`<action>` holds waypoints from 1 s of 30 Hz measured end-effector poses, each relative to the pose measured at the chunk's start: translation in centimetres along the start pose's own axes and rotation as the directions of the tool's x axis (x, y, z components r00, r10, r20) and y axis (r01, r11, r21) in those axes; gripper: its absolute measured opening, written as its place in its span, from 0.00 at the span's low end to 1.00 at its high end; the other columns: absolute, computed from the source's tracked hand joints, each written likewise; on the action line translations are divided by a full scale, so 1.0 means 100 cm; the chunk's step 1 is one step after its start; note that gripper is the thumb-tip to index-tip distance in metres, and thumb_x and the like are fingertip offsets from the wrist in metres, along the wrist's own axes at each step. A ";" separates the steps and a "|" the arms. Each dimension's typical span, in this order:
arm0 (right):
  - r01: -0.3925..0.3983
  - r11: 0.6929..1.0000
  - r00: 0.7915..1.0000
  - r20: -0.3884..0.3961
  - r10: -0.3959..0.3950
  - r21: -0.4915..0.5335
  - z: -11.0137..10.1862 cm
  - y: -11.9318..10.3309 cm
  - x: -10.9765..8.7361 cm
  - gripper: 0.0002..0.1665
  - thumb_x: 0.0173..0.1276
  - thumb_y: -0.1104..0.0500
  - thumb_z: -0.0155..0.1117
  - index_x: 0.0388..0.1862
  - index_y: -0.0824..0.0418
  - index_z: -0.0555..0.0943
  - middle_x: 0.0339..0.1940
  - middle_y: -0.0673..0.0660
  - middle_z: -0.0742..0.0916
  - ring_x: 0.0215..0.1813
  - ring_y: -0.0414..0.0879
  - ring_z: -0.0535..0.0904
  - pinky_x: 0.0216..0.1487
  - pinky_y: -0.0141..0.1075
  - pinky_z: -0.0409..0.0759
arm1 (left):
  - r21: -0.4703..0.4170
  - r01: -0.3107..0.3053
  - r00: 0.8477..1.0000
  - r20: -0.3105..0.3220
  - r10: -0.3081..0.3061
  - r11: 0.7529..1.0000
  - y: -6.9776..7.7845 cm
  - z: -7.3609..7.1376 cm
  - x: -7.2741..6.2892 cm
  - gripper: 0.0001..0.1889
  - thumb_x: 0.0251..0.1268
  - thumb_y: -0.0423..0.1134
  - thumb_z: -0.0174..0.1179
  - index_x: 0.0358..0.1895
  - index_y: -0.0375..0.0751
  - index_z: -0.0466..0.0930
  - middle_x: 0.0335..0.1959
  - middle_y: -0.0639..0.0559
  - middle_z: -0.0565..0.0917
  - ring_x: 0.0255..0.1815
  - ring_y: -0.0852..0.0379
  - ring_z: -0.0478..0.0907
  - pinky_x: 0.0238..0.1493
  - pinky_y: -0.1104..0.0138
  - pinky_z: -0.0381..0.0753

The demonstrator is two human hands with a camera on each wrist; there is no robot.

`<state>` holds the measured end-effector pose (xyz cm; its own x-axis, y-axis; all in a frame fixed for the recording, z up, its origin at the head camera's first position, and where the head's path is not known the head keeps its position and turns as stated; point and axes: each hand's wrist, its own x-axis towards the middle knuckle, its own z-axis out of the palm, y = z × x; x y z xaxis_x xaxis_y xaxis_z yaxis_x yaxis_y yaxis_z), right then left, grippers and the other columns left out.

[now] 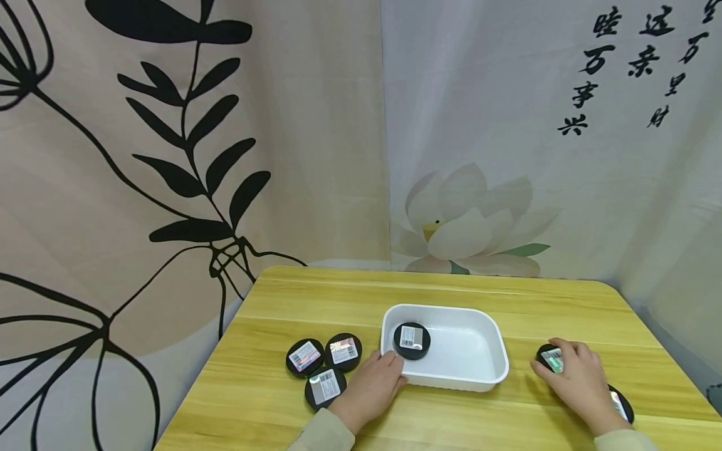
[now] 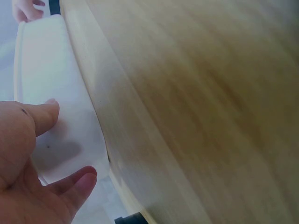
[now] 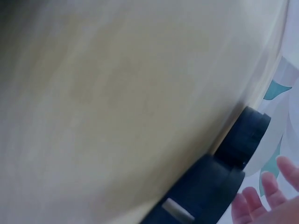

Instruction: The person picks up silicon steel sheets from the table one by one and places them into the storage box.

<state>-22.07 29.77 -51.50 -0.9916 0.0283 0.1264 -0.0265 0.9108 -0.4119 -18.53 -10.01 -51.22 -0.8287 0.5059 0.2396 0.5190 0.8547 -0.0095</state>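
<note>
three labelled black discs [image 1: 325,386] lie together on the tabletop [image 1: 242,401]. the left hand [image 1: 369,389] grips the near left corner of a white tray [image 1: 468,351], a fourth disc [image 1: 412,341] lying inside at left. the right hand's [image 1: 578,382] fingers, uncurled, reach over a fifth disc [image 1: 546,359]; a sixth disc [image 1: 622,404] lies beside its wrist.

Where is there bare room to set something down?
Bare table runs behind the white tray, in front of it between left hand and right hand, and from its right end to the black disc at the right hand. Crowded: left of the tray, where three labelled discs cluster by the left hand; around the right hand.
</note>
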 end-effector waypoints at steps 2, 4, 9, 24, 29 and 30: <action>-0.010 1.000 1.000 0.007 0.010 0.000 -0.001 0.001 0.001 0.48 0.67 0.35 0.65 0.67 0.72 0.67 0.61 0.81 0.68 0.60 0.80 0.60 0.57 0.73 0.63 | -0.001 0.001 1.000 0.001 -0.001 1.000 0.000 0.000 0.000 0.11 0.74 0.50 0.57 0.39 0.48 0.74 0.35 0.57 0.75 0.36 0.57 0.71 0.42 0.68 0.73; -0.019 1.000 1.000 0.011 0.019 -0.008 -0.001 0.004 0.001 0.49 0.66 0.34 0.65 0.67 0.72 0.67 0.61 0.82 0.68 0.61 0.80 0.61 0.57 0.73 0.63 | -0.003 0.003 1.000 0.002 -0.003 1.000 0.000 -0.001 0.000 0.10 0.74 0.50 0.57 0.39 0.48 0.74 0.35 0.57 0.75 0.36 0.57 0.70 0.41 0.68 0.73; -0.039 0.999 0.999 0.021 0.040 -0.018 -0.002 0.007 0.003 0.52 0.65 0.33 0.65 0.68 0.74 0.65 0.61 0.82 0.67 0.60 0.80 0.61 0.57 0.72 0.62 | 0.005 0.004 1.000 -0.001 -0.004 1.000 0.001 -0.001 0.000 0.10 0.73 0.50 0.57 0.39 0.48 0.74 0.35 0.57 0.76 0.36 0.57 0.71 0.42 0.68 0.73; -0.097 0.995 0.992 0.086 0.096 0.007 -0.005 0.017 0.008 0.61 0.63 0.30 0.65 0.70 0.77 0.58 0.62 0.86 0.62 0.60 0.81 0.61 0.56 0.72 0.67 | -0.011 0.015 1.000 0.008 -0.015 1.000 0.001 -0.003 0.000 0.10 0.73 0.50 0.58 0.39 0.48 0.74 0.36 0.57 0.76 0.36 0.57 0.71 0.40 0.68 0.73; -0.119 0.993 0.985 0.126 0.116 0.013 -0.006 0.019 0.009 0.64 0.62 0.28 0.64 0.72 0.78 0.56 0.63 0.87 0.61 0.60 0.82 0.61 0.56 0.72 0.67 | -0.019 0.016 1.000 0.014 -0.016 1.000 0.001 -0.003 0.000 0.10 0.73 0.49 0.58 0.39 0.48 0.74 0.36 0.57 0.76 0.36 0.56 0.71 0.40 0.68 0.74; -0.120 0.993 0.984 0.133 0.117 0.013 -0.006 0.020 0.009 0.64 0.63 0.28 0.64 0.72 0.78 0.56 0.63 0.87 0.61 0.60 0.82 0.61 0.56 0.72 0.67 | -0.019 0.016 1.000 0.015 -0.016 1.000 0.001 -0.003 0.000 0.10 0.73 0.49 0.58 0.39 0.48 0.74 0.36 0.57 0.76 0.36 0.56 0.71 0.40 0.68 0.74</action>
<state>-22.95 31.85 -51.64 -0.9958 0.0798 -0.0443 0.0912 0.8952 -0.4362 -18.40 -9.92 -50.91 -0.8396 0.4941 0.2255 0.5096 0.8603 0.0126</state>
